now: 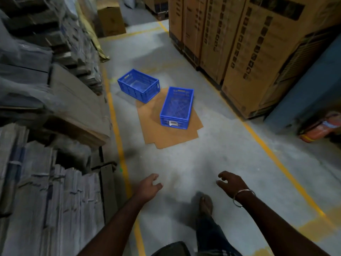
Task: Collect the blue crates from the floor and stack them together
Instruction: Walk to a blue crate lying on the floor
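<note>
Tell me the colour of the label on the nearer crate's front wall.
White with dark barcode-like print, on the nearer blue crate; the label shows in the head view.

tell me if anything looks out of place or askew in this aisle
Two blue crates sit loose mid-aisle, apart and at different angles: the far crate and the labelled crate, which rests on a flattened cardboard sheet on the floor. Both look empty and undamaged. Nothing spilled.
</note>
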Tool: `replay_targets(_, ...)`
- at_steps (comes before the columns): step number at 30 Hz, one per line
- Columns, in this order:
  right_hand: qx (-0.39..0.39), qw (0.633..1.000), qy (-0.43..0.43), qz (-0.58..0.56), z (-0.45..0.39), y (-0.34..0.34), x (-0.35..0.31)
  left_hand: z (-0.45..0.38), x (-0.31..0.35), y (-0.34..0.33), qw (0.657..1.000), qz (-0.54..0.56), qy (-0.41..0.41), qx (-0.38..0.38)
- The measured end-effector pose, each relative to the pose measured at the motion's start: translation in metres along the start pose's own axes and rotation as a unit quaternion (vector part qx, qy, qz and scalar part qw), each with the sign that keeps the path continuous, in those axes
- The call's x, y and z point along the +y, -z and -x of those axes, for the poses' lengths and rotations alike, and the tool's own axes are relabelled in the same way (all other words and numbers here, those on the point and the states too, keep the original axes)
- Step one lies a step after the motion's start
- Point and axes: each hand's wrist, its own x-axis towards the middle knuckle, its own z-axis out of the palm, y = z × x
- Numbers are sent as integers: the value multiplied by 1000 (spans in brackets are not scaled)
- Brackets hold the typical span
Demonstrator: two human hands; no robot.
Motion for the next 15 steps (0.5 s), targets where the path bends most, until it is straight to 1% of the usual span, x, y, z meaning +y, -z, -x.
replay_targets(5, -21, 1000, 9, 13, -129, 48, -3, -98, 57, 17, 1000, 18, 20, 15)
replay_targets(7, -48, 998, 18, 34, -182, 73, -12, -135, 79, 30, 998, 46, 42, 25)
replay_targets(11, -80, 992, 55, 83, -292, 126, -47, -204, 131, 63, 993, 89, 50, 50)
replay_targets(15, -107, 983, 93, 114, -393, 154, -94, -263, 167, 93, 988, 117, 62, 80)
